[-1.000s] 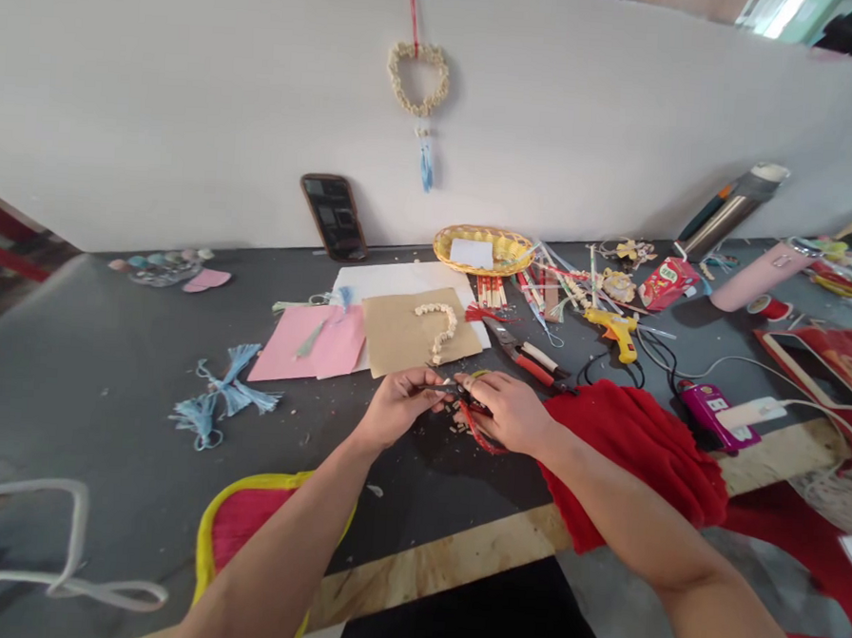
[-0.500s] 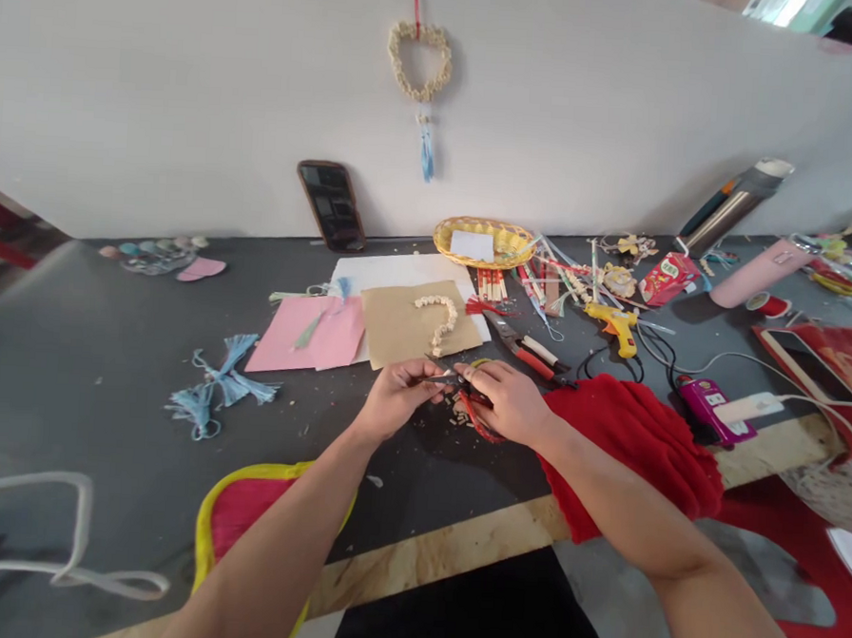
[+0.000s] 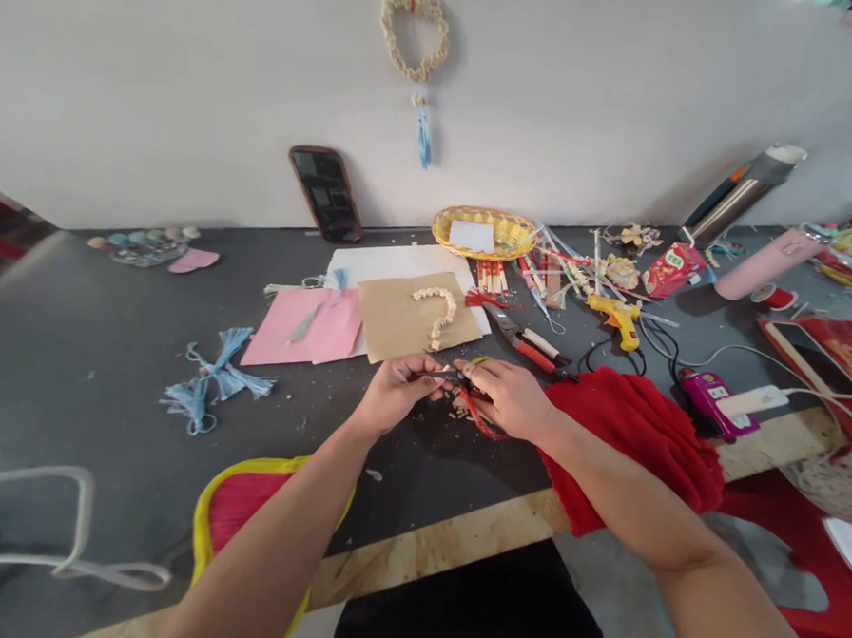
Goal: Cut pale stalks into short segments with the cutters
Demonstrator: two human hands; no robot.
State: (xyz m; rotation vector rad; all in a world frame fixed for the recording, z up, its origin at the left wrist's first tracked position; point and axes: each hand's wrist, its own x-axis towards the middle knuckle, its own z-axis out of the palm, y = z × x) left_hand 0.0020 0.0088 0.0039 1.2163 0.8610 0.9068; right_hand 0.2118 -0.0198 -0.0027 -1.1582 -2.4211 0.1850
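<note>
Dark grey, the desk (image 3: pixel 109 369) spreads beneath both forearms, which slant inward from the lower corners, the right elbow bent, until the hands nearly meet above its front part. Red cloth (image 3: pixel 626 444) lies bunched under the right forearm. The right hand (image 3: pixel 511 398), back upward and fingers curled, grips a dark tool (image 3: pixel 458 378) pointing toward the other hand. The left hand (image 3: pixel 393 393) turns its fingertips to meet it, thumb and fingers pinched on a small pale piece (image 3: pixel 444 369); its exact shape is too small to tell. Just beyond lies brown paper (image 3: pixel 390 322) bearing a curved cream strand (image 3: pixel 450 309). A red strip (image 3: pixel 483 419) hangs by the right fingers, beside tiny chips (image 3: pixel 459 406).
</note>
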